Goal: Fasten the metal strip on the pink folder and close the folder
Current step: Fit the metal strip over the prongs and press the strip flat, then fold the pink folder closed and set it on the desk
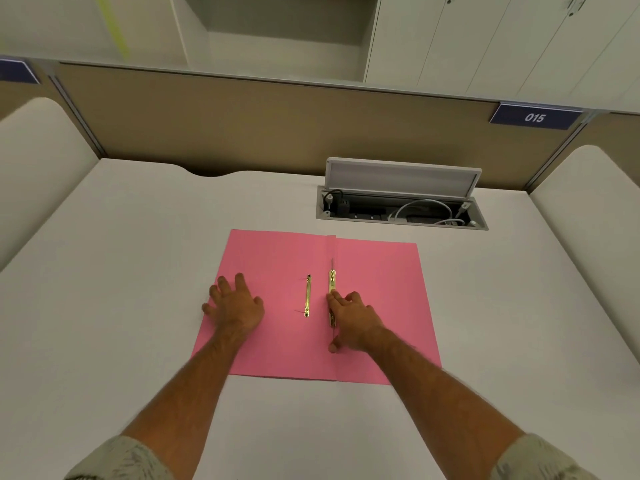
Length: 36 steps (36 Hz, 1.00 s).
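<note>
The pink folder (377,289) lies open and flat on the white desk. A brass metal strip (308,295) lies loose on its left half, just left of the fold. A second brass fastener piece (332,282) runs along the fold. My right hand (351,318) rests on the lower part of that piece, fingertips and thumb touching it. Spread flat, my left hand (235,303) presses on the folder's left half near its left edge, holding nothing.
The white desk (138,271) has an open cable box (401,209) with wires at the back right, its lid raised. A beige partition rises behind. Cushioned side panels flank the desk left and right.
</note>
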Motion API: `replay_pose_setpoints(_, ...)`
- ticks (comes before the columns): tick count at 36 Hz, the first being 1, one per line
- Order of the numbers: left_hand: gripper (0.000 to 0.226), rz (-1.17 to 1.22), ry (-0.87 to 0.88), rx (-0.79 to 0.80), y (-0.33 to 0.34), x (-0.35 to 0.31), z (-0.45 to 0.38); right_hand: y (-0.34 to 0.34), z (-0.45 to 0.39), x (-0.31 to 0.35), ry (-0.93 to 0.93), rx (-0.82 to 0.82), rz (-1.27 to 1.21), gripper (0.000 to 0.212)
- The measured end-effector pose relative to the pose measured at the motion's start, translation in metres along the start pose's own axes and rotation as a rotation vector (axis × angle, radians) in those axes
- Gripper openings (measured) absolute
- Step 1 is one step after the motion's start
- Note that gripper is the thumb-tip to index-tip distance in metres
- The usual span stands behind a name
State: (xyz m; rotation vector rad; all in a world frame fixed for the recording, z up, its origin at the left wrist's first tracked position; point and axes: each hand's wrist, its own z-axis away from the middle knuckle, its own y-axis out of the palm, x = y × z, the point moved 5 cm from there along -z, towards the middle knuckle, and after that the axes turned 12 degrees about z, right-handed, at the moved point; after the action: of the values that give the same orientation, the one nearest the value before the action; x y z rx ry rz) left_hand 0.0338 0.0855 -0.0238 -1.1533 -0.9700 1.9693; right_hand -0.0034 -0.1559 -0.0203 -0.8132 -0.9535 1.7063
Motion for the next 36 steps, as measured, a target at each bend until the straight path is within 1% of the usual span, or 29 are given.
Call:
replay_pose_setpoints(6,0.07,-0.006,-0.057,-0.031,-0.004,0.011,-0.002,-0.005,-0.006,0.0,0.005,0.005,-0.011,0.121)
replay_pose_setpoints(11,0.063,0.093,-0.165,-0.093,-0.012,0.02,0.0,-0.005,-0.009,0.003,0.009,0.013,-0.016,0.121)
replay_pose_setpoints(15,0.062,0.169,-0.247,-0.131,-0.017,0.024,0.0,-0.002,-0.008,0.003,0.017,0.015,-0.027,0.12)
replay_pose_setpoints(26,0.052,0.339,-0.303,-0.171,-0.043,0.041,-0.017,0.002,-0.01,0.003,0.031,0.007,-0.098,0.123)
replay_pose_setpoints(30,0.045,0.314,-0.258,-0.221,-0.059,0.037,-0.017,0.001,-0.009,0.004,0.032,0.003,-0.1,0.123)
replay_pose_setpoints(33,0.032,0.22,-0.141,-0.275,-0.075,0.026,-0.014,0.002,-0.007,0.004,0.032,0.003,-0.118,0.123)
replay_pose_setpoints(36,0.022,0.232,-0.024,-0.332,-0.097,0.009,-0.01,0.002,-0.004,0.002,0.028,-0.012,-0.139,0.122)
